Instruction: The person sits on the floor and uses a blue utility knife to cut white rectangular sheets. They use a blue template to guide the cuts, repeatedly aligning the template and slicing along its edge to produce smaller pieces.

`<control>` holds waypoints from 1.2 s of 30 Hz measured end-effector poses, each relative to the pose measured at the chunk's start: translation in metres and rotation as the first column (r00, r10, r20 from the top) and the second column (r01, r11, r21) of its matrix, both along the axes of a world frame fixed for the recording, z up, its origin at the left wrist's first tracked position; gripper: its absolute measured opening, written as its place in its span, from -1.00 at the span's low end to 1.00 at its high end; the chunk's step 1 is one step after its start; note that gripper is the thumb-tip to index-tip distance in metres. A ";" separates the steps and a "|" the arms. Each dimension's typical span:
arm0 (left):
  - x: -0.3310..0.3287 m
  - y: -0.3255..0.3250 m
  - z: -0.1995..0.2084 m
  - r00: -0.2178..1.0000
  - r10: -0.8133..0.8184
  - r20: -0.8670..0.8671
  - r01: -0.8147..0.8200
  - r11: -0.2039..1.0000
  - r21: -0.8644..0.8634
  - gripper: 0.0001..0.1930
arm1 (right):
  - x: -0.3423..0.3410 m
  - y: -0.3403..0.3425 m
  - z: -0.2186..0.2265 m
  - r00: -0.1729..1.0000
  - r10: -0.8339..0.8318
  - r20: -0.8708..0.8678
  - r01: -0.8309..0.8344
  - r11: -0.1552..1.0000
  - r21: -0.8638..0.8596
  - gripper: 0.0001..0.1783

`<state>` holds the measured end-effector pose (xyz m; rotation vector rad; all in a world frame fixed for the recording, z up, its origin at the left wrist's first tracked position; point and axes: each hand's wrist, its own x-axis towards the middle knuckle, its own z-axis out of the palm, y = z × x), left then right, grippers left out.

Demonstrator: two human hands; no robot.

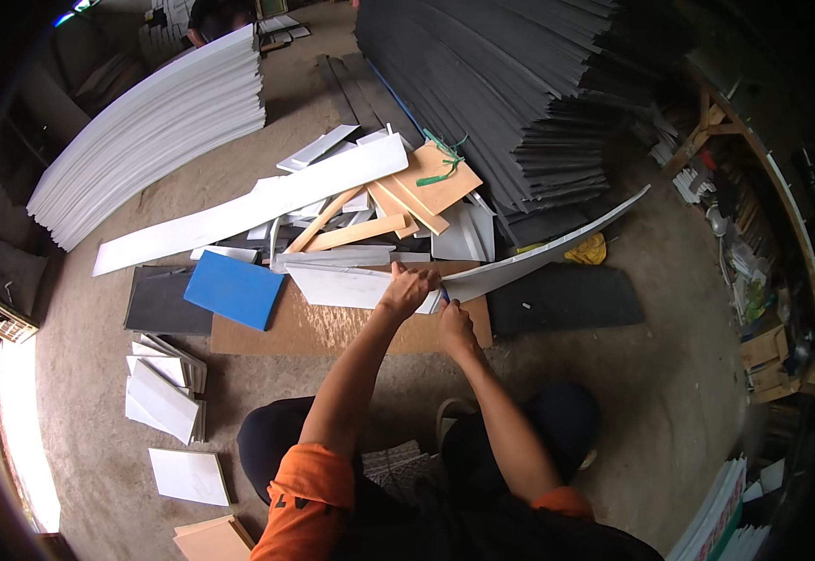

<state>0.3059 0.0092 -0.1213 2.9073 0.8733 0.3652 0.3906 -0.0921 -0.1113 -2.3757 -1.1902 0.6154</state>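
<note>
Across a scuffed brown board (286,335) on the floor lies a long white strip (538,257), its right end curving upward. My left hand (410,288) is closed over the strip near its middle, fingers bent against its edge. Just to the right, my right hand (457,323) is wrapped round a slim blue tool (444,293) that looks like a cutter; its tip is hidden. The strip bends or parts beside the tool; I cannot tell which. A blue panel (235,288) rests left of the board, overlapping a dark sheet (160,301).
Beyond my hands is a heap of white and tan offcuts (370,229). Tall stacks of white sheets (160,131) and black sheets (492,103) stand farther back. Cut white pieces (160,397) are piled at left. Another person (221,17) is partly visible at the back.
</note>
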 end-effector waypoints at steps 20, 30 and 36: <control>0.004 -0.014 0.003 0.997 0.055 -0.061 -0.056 0.998 -0.006 -0.78 | 0.013 0.013 -0.018 0.999 0.029 -0.023 -0.032 0.990 -0.139 -0.56; 0.004 0.001 0.020 0.996 0.087 -0.030 -0.091 0.975 -0.202 -0.72 | 0.001 -0.007 -0.022 1.000 -0.012 -0.027 0.008 0.990 -0.140 -0.53; 0.005 -0.004 0.022 0.986 0.109 0.129 -0.081 0.975 -0.207 -0.75 | 0.003 0.007 -0.071 1.000 0.012 -0.010 -0.013 0.991 -0.131 -0.56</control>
